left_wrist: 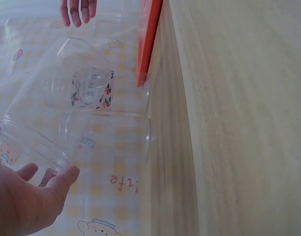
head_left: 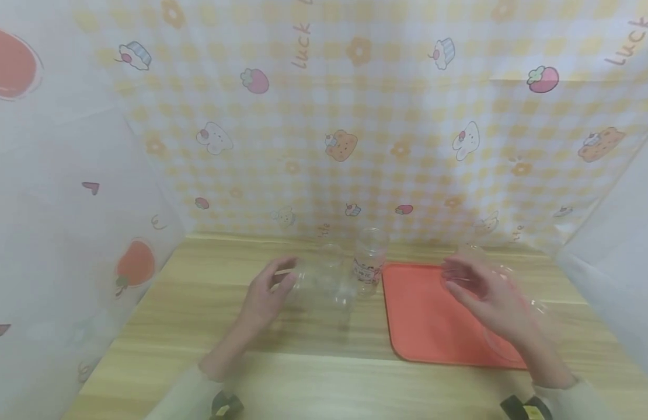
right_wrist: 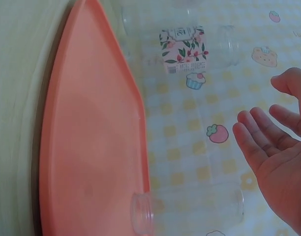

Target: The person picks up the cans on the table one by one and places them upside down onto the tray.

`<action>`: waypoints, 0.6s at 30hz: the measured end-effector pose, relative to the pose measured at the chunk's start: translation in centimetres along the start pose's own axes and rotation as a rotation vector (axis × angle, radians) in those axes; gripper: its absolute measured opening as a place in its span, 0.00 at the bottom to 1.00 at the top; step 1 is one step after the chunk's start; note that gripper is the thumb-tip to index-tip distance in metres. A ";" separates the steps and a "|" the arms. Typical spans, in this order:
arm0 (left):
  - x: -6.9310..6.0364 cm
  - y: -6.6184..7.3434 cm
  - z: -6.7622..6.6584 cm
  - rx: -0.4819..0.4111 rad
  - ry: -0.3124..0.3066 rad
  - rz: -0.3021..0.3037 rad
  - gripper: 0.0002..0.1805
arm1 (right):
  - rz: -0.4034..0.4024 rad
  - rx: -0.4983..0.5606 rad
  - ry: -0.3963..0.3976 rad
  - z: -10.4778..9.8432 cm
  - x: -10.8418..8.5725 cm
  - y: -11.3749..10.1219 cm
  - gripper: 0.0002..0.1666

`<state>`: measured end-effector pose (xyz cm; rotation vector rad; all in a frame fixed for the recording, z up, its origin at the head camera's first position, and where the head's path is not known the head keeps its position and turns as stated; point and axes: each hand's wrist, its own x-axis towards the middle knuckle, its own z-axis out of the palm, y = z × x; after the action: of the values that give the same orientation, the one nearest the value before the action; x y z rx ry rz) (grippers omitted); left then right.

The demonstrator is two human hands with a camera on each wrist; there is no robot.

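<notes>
My left hand (head_left: 266,294) grips a clear plastic jar (head_left: 324,291) at its ridged mouth end, thumb and fingers round the rim. In the left wrist view this jar (left_wrist: 40,105) lies tilted in the air, its base pointing away from the hand. Just beyond stands a clear jar with a pink floral label (head_left: 369,268). A plain clear jar (head_left: 331,255) is behind the held one. My right hand (head_left: 489,300) hovers over the orange-red tray (head_left: 424,318), fingers apart and holding nothing. In the right wrist view that hand (right_wrist: 281,147) shows its palm.
Transparent containers sit at the tray's right side, partly hidden by the right arm; one clear jar (right_wrist: 195,209) shows in the right wrist view. The wooden table (head_left: 198,291) meets a patterned cloth backdrop (head_left: 303,146). White cloth (head_left: 56,233) hangs at the left.
</notes>
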<state>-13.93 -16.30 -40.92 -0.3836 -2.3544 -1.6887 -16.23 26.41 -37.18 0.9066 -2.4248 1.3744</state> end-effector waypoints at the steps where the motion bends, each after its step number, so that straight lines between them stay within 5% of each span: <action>1: 0.0 -0.1 0.1 -0.002 0.002 0.004 0.24 | 0.009 0.000 -0.002 0.1 0.0 -0.1 0.28; 12: 0.2 0.1 0.8 -0.073 0.039 -0.025 0.25 | 0.024 -0.037 0.002 1.1 0.3 -0.4 0.28; 18: 0.2 0.2 1.2 -0.086 0.069 -0.013 0.24 | -0.003 0.080 0.023 1.7 0.4 -0.3 0.27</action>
<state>-14.11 -15.13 -41.04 -0.3204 -2.2463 -1.7834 -16.18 24.68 -37.73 0.9079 -2.3655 1.4821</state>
